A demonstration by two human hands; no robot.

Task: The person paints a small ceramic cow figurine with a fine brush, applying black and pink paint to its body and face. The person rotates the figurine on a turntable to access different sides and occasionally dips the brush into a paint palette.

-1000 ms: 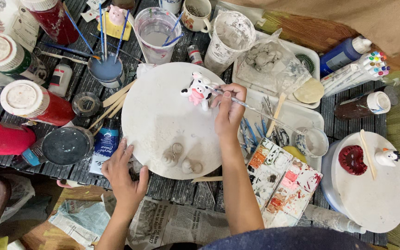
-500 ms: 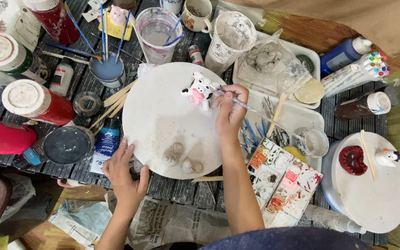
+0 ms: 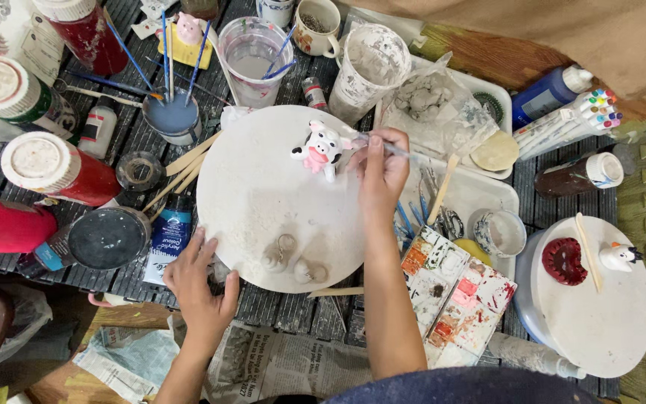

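Two hands work at the round white board point(image 3: 263, 217): the right hand point(image 3: 379, 176) pinches a thin brush point(image 3: 405, 153) with closed fingers, its tip at the small cow figure point(image 3: 321, 150) standing on the board's far edge; the left hand point(image 3: 200, 288) rests open, fingers spread, on the near left rim. Painting such a small figure probably goes best with light strokes while the left hand keeps the board from turning. The brush tip is too fine to make out, and the two small lumps point(image 3: 293, 262) near the board's front stay unclear.
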